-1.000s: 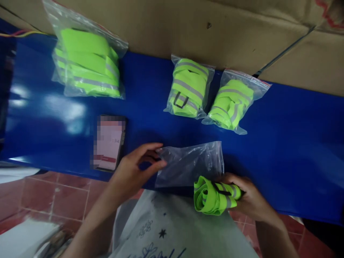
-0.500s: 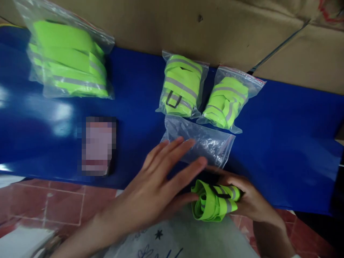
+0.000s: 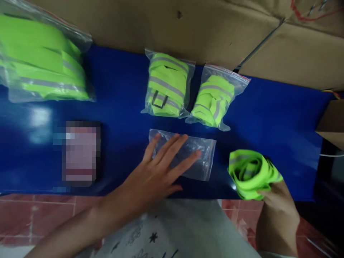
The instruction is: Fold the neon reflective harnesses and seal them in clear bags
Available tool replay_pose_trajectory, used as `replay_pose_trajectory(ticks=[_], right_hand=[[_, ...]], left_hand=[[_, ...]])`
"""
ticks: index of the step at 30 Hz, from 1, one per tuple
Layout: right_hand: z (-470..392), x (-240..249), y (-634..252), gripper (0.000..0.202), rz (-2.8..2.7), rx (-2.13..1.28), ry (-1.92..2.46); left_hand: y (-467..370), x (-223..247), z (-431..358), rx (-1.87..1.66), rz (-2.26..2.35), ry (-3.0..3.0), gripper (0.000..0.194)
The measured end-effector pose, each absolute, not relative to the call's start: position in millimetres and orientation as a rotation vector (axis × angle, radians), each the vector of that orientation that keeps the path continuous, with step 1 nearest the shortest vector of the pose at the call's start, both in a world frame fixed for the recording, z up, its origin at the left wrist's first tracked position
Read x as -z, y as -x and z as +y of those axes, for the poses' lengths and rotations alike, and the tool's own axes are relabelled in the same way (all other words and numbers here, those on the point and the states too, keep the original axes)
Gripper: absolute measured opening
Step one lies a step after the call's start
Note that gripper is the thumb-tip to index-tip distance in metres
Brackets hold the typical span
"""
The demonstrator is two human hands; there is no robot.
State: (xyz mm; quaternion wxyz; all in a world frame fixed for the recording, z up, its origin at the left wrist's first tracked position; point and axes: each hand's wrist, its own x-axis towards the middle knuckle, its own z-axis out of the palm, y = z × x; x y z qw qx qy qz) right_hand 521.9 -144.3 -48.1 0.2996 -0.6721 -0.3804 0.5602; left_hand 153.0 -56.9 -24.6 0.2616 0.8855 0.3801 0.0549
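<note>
My left hand (image 3: 163, 165) lies with spread fingers over a clear zip-lock plastic bag (image 3: 199, 168), its fingertips on the flat bag. The bag looks to have nothing inside. At the right, my right hand (image 3: 276, 197) grips a rolled neon-yellow reflective strap (image 3: 249, 172) with grey stripes, held over the front edge of the blue table. Behind the flat bag stand two filled bags: one bagged strap with a black buckle (image 3: 168, 86) and another bagged strap (image 3: 213, 100) to its right.
A larger bag of neon-yellow straps (image 3: 45, 64) sits at the back left. A blurred-out rectangular object (image 3: 80, 154) lies on the blue table (image 3: 123, 143). Brown cardboard boxes (image 3: 120, 25) line the back, with a small carton (image 3: 331, 122) at the right.
My right hand has carried the rolled strap to the right, away from my left hand. The flat bag sits lower, under my left fingers. The view has shifted right.
</note>
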Motion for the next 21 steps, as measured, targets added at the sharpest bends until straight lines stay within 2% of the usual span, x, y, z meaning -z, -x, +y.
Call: replay_pose_trajectory(ticks=[3, 6, 14, 21], right_hand=[[-136, 55, -517, 0.065, -0.816, -1.439, 1.82], [-125, 57, -508, 0.067, -0.809, -1.535, 1.785], [-105, 40, -505, 0.054, -1.023, -1.771, 1.731], [-75, 23, -499, 0.046, -1.337, -1.941, 1.652]], left_hand=[[-179, 27, -52, -0.281, 0.927, -2.385, 0.114], [-196, 43, -42, -0.382, 0.899, -2.346, 0.115], [-187, 56, -39, -0.453, 0.813, -2.364, 0.087], [-191, 55, -39, -0.55, 0.711, -2.267, 0.082]])
